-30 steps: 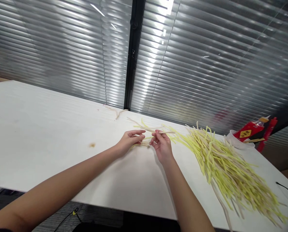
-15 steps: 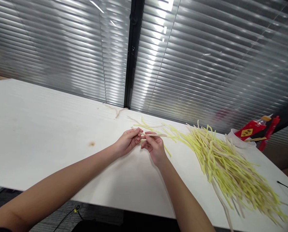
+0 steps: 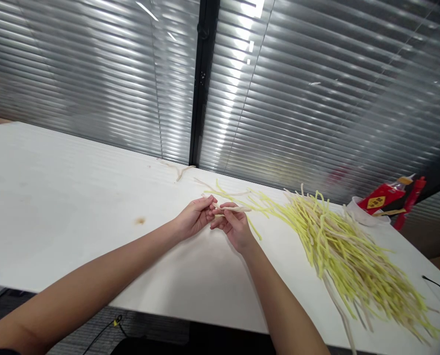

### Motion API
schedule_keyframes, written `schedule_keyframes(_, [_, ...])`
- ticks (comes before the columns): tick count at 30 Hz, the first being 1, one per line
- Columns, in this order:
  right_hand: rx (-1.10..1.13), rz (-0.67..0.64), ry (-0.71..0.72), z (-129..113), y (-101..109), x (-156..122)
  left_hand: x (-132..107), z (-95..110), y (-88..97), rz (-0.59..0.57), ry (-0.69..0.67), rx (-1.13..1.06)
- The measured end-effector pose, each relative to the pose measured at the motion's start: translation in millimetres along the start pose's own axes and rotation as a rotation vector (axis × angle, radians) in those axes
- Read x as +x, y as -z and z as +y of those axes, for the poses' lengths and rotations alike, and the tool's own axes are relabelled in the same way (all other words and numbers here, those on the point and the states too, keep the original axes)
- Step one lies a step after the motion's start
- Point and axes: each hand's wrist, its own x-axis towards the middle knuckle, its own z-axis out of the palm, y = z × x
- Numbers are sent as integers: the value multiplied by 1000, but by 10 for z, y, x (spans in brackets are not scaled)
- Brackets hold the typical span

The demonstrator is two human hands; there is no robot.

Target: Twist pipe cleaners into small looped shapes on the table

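My left hand [image 3: 196, 217] and my right hand [image 3: 235, 228] meet above the white table, fingertips almost touching. Between them runs a cream fuzzy stem [image 3: 238, 209], which looks like a pipe cleaner. My left thumb and fingers pinch one end of it. The right fingers are closed around its other part, and the tip sticks out to the right. Fingers hide the middle of the stem. Just behind my hands, a few loose yellow and cream stems [image 3: 256, 231] lie on the table.
A big heap of yellow and cream stems [image 3: 338, 246] covers the table's right side. Beyond it are a white plastic bowl [image 3: 363, 217] and a red glue bottle [image 3: 382, 197]. Cream stem pieces [image 3: 179, 172] lie near the blinds [image 3: 131, 88]. A brown stain [image 3: 140, 220] marks the tabletop [image 3: 75, 197].
My right hand has shifted slightly left and its fingers have moved around the cream stem. The stem's right end has drawn in a little. My left hand stays nearly still.
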Motion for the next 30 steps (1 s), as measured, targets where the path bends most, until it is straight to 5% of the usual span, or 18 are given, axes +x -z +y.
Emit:
schedule_keyframes(14, [-17, -31, -117, -41, 52, 10, -9, 33, 18, 38, -3, 73])
schedule_keyframes(23, [-5, 16, -120, -22, 52, 29, -81, 79, -55, -85, -122, 416])
schedule_keyframes(30, [-92, 91, -117, 14, 9, 39, -75, 40, -52, 17, -238, 693])
